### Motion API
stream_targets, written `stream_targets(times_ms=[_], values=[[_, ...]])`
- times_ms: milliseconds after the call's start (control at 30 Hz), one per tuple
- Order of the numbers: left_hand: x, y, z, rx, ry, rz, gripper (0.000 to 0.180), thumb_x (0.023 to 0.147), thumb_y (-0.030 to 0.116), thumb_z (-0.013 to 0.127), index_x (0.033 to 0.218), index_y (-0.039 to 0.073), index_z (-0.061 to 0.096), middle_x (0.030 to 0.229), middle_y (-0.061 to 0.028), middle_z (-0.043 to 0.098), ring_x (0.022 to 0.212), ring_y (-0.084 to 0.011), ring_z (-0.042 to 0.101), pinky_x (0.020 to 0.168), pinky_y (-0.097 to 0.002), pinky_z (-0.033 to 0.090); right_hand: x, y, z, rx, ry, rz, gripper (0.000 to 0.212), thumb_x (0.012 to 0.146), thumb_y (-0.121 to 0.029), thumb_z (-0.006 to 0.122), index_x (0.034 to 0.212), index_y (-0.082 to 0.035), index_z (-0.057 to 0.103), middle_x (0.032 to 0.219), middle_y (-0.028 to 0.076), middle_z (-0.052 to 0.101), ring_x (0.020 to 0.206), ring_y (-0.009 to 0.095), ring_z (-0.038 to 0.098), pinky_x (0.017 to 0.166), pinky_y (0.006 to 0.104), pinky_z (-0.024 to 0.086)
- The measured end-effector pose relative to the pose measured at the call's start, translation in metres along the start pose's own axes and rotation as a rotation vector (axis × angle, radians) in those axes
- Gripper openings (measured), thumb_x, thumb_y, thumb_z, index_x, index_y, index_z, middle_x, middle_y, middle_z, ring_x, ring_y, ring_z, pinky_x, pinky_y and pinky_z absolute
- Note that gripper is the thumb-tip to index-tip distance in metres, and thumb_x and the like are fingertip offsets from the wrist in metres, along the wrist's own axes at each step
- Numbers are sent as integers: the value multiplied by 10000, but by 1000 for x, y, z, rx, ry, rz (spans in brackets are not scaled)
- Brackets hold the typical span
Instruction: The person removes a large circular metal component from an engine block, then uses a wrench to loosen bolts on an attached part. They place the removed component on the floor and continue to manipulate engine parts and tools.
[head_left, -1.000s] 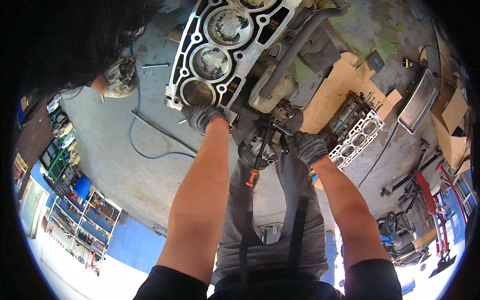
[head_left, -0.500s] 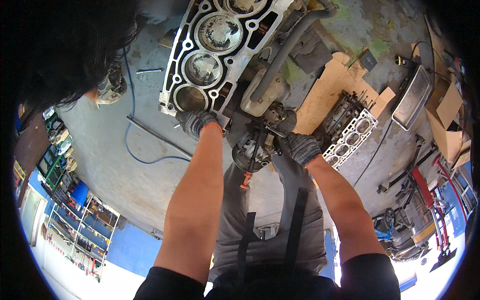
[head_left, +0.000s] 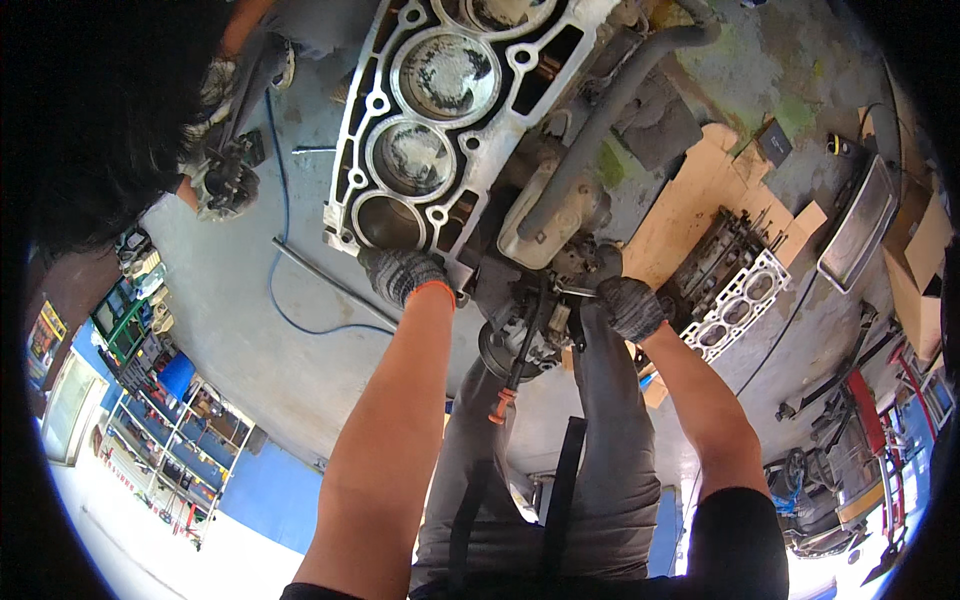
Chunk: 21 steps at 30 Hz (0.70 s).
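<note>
A large engine block (head_left: 335, 205) stands before me, its pistons and round cylinder bores facing up. My left hand (head_left: 408, 277), in a grey knit glove with an orange cuff, is closed on the block's near edge, just below the nearest bore. Right of it, my right hand (head_left: 632, 308), gloved alike, is curled round a silver wrench (head_left: 572, 292). The wrench's far end meets the dark parts on the block's side, and its fit there cannot be made out. A dipstick-like rod with an orange handle (head_left: 502, 405) hangs between my legs.
A cylinder head (head_left: 740, 300) lies on flattened cardboard (head_left: 665, 225) at right, near a metal tray (head_left: 858, 225). A blue hose (head_left: 277, 180) and a grey bar (head_left: 330, 283) lie on the floor at left. Another person's gloved hand (head_left: 228, 195) is at upper left.
The view has shifted, so the block and both hands appear slightly lower and to the right. My hands keep their places on the block and wrench. More of the other person shows at upper left.
</note>
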<state>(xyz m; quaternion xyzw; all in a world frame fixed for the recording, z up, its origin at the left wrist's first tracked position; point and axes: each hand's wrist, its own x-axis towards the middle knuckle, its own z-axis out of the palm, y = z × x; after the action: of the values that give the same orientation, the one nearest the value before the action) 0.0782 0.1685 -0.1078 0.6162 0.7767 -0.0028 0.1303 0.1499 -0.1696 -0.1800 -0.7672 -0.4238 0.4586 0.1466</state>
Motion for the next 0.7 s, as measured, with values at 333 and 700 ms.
stream_targets(times_ms=[333,700], values=[[20,-8,12,-46,-148,-207,302,911,91,549,1203,16,524,1138,-208,663,1003,-341,680,839,-405,569,-6,-6,-49,85,-136,178,291,963,-301,532,1004,-35,643,952,209,678,928,390,656,800,489,520],[-3,19,-11,260,-138,-151,353,908,107,556,1250,36,502,1221,-197,612,1072,-344,652,869,-405,573,-44,-56,-7,-202,-433,94,364,1003,-296,417,1217,-52,582,935,204,685,866,319,677,831,423,532]])
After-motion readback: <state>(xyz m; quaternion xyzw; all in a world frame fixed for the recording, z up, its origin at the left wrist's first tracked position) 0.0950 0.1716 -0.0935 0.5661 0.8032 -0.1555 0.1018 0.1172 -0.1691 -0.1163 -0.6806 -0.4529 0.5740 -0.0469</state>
